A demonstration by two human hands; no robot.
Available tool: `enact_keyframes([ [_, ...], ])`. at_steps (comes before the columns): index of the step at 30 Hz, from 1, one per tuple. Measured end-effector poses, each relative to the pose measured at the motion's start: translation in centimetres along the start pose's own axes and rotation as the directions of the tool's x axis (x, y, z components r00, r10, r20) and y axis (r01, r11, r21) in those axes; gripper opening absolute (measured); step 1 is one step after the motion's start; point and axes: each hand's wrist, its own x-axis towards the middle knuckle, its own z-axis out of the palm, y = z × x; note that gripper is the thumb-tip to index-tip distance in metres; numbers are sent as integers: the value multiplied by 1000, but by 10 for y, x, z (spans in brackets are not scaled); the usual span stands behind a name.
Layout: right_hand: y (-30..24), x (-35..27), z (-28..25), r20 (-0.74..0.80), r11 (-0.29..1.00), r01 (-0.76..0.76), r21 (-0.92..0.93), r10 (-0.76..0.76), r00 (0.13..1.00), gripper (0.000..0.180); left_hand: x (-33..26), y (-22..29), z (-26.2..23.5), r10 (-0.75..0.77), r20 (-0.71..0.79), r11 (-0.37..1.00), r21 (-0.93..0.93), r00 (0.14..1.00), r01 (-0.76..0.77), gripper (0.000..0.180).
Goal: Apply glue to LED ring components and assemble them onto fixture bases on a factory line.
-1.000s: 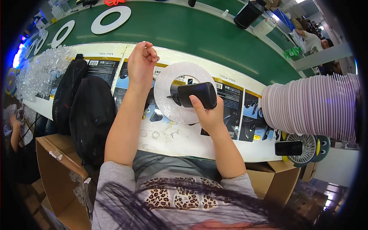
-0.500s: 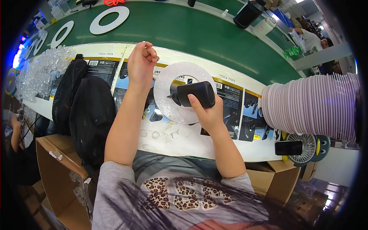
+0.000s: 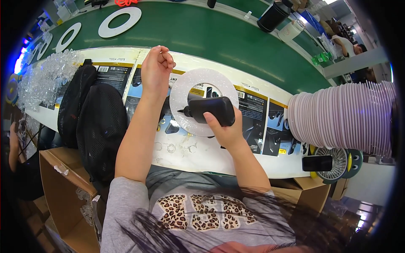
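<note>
My right hand (image 3: 225, 128) grips a black squeeze bottle (image 3: 211, 110) with a thin pointed nozzle, tilted so that the tip faces left. The tip is over the left band of a white glittery ring (image 3: 228, 82) lying on the printed sheets; whether it touches cannot be told. Bottle and hand cover part of the ring's hole and right side. Beyond the ring's left edge my left hand (image 3: 157, 69) is raised, fingers loosely curled and apart, with nothing visible in it.
At left lie a black mesh bag (image 3: 101, 126) and clear plastic pieces (image 3: 50, 80). A tall stack of whitish rings (image 3: 337, 116) stands at right, near a small fan (image 3: 335, 162) and phone (image 3: 317, 163). White flat rings (image 3: 105, 29) rest on the green surface (image 3: 177, 25). Cardboard boxes (image 3: 63, 198) stand below.
The bottle has turned and tipped in my right hand, bringing its nozzle out leftward and lower over the ring's left band. My left hand has hardly moved.
</note>
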Motion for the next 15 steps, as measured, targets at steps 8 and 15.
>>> enact_keyframes([
  [8,-7,0,5,58,999,-49,7,48,997,25,1,0,-2,7,7,1000,-8,1000,-7,19],
  [15,-3,1,4,87,1000,12,4,-12,996,25,1,0,-4,15,13,1000,-8,1000,-15,21],
])
